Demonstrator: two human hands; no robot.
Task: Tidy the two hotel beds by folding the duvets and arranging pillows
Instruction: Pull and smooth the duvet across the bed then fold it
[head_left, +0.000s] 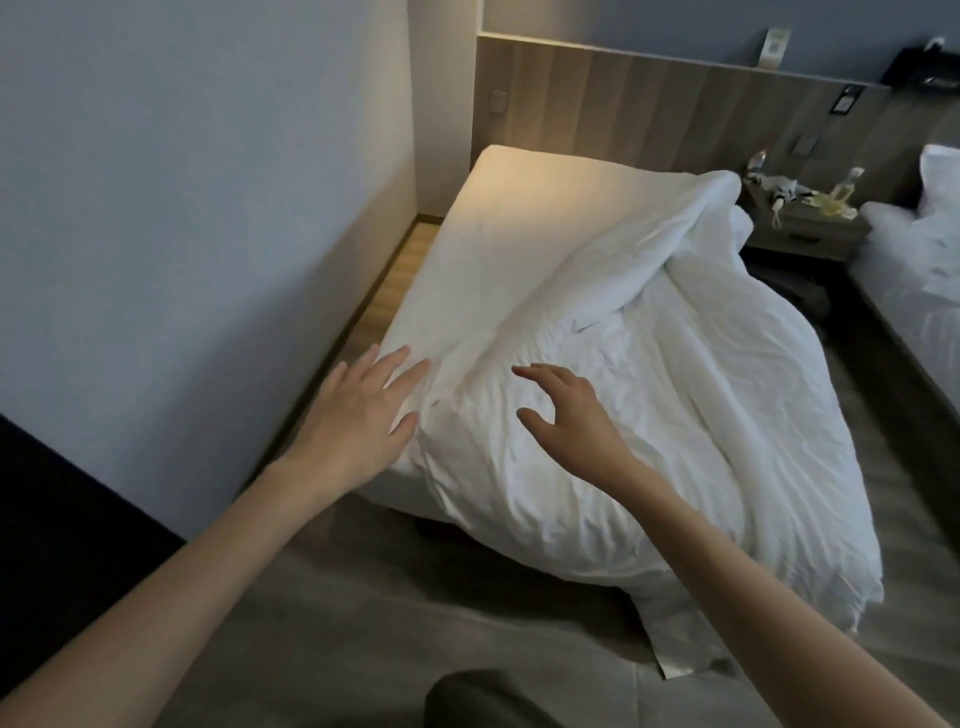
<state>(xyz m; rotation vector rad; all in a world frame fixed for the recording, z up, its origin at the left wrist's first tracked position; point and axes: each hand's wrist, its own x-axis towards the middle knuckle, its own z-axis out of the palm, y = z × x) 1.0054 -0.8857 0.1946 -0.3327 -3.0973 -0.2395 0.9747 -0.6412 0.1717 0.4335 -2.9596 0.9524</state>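
**Reaching for the rumpled duvet on the near bed**

Both hands hover at the foot of the near bed (519, 228), and neither holds anything. The left hand (358, 410) is spread flat with straight fingers, its tips at the duvet's long folded edge; whether they press the cloth I cannot tell. The right hand (566, 415), at 3 o'clock from the left, is open with loosely bent fingers and the thumb set apart, just above the cloth.

The duvet (649, 389) lies heaped along the bed's right half. It runs from the hands up toward 1 o'clock and spills over the foot and side toward 5 o'clock, where a corner reaches the floor. The sheet at 11 o'clock lies bare, and no pillow shows on it. The second bed (909, 291) sits at 3 o'clock, also rumpled, past the nightstand (800, 223) at 2 o'clock.

This looks like the start of folding the first duvet, with most of the task left. The next move likely calls for both hands to grip the near edge, set wide apart. They would then need to haul the hanging part onto the mattress and spread it flat before any fold.
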